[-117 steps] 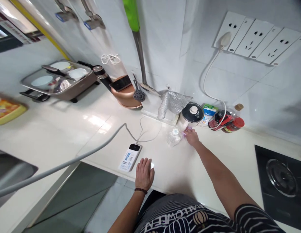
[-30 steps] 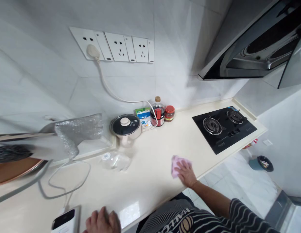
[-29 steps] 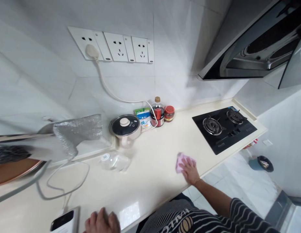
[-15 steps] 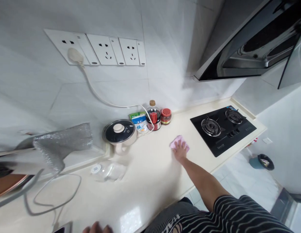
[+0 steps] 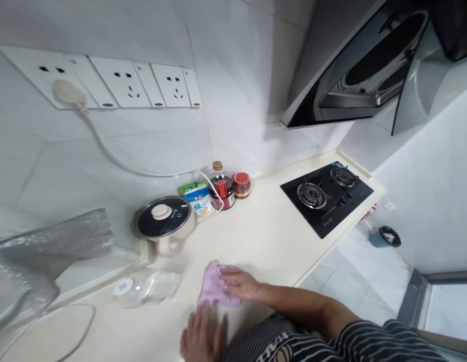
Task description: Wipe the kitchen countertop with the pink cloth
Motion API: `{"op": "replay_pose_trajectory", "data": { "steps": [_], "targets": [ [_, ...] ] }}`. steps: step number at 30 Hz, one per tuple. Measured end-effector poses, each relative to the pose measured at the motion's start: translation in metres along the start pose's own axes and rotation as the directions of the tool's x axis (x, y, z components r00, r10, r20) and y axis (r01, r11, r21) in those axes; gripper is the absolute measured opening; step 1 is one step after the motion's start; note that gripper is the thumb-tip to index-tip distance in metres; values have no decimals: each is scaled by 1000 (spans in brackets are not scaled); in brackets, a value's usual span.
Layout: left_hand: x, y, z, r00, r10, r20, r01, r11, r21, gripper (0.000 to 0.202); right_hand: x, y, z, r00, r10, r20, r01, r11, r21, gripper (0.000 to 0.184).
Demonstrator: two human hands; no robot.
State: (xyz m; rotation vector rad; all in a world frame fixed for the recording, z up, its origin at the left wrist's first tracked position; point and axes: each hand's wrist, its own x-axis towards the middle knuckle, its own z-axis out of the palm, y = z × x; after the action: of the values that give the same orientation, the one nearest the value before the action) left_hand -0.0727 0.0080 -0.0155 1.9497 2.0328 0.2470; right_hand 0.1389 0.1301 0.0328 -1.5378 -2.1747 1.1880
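Note:
A crumpled pink cleaning cloth [image 5: 212, 285] lies on the cream countertop [image 5: 263, 236]. My right hand [image 5: 241, 284] is on its right side, fingers bent over the fabric and holding it against the surface. At the cloth's lower left corner is my left hand [image 5: 201, 333], fingers stretched out and somewhat apart, holding nothing; whether its tips touch the cloth I cannot tell. A clear plastic bottle [image 5: 152, 287] with a white cap lies on its side to the left of the cloth. Behind it stands a cream electric pot [image 5: 169, 223] with a dark glass lid.
By the wall stand a dark sauce bottle [image 5: 221, 186], a red-lidded jar [image 5: 241, 185] and a blue-white packet [image 5: 198, 201]. A black gas stove [image 5: 325, 196] sits right, under a range hood [image 5: 354, 75]. A white power cord [image 5: 143, 172] hangs from the wall sockets [image 5: 122, 85].
My right hand has drawn the cloth left and nearer to me, away from the stove side. My left hand has come further into view beside the cloth. The view has shifted right.

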Motion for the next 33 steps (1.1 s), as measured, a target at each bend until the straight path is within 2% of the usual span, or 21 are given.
{"op": "replay_pose_trajectory", "data": {
  "steps": [2, 5, 8, 10, 12, 14, 16, 18, 21, 25, 27, 30, 33],
  "targets": [
    [28, 35, 0, 996, 90, 5, -90, 996, 25, 61, -13, 16, -15, 980, 99, -174, -113, 991, -71, 50],
    [69, 80, -6, 988, 147, 41, -149, 988, 49, 65, -38, 50, -45, 908, 232, -349, -299, 942, -150, 55],
    [100, 109, -6, 963, 210, 171, -220, 974, 45, 64, -67, 85, -66, 816, 368, -446, -477, 864, -160, 60],
    [111, 117, 0, 946, 249, 209, -264, 964, 45, 62, -87, 104, -70, 760, 428, -490, -559, 814, -156, 62],
    [117, 114, 9, 946, 282, 162, -290, 957, 26, 61, -104, 118, -66, 739, 450, -501, -586, 797, -147, 62],
    [117, 103, 16, 954, 293, 63, -292, 956, -17, 61, -117, 127, -59, 738, 469, -485, -597, 789, -145, 61],
    [115, 86, 17, 966, 257, -25, -258, 965, -43, 58, -126, 135, -52, 748, 488, -450, -603, 783, -153, 63],
    [109, 67, 11, 982, 177, -57, -179, 983, -29, 55, -130, 141, -48, 755, 499, -424, -607, 777, -166, 68],
    [96, 45, -4, 997, 75, -7, -75, 997, 18, 52, -132, 150, -45, 762, 497, -415, -604, 776, -181, 71],
    [62, 25, -13, 997, 37, 61, -41, 997, 59, 56, -133, 160, -43, 789, 466, -400, -575, 790, -214, 75],
    [37, 17, -7, 993, 71, 95, -78, 994, 74, 58, -134, 164, -42, 797, 461, -391, -570, 788, -232, 77],
    [4, 8, 11, 972, 185, 145, -198, 977, 84, 61, -135, 170, -39, 797, 453, -400, -569, 785, -244, 80],
    [-1, 8, 21, 957, 245, 156, -261, 961, 91, 65, -135, 175, -36, 806, 412, -424, -540, 805, -246, 79]
  ]
}}
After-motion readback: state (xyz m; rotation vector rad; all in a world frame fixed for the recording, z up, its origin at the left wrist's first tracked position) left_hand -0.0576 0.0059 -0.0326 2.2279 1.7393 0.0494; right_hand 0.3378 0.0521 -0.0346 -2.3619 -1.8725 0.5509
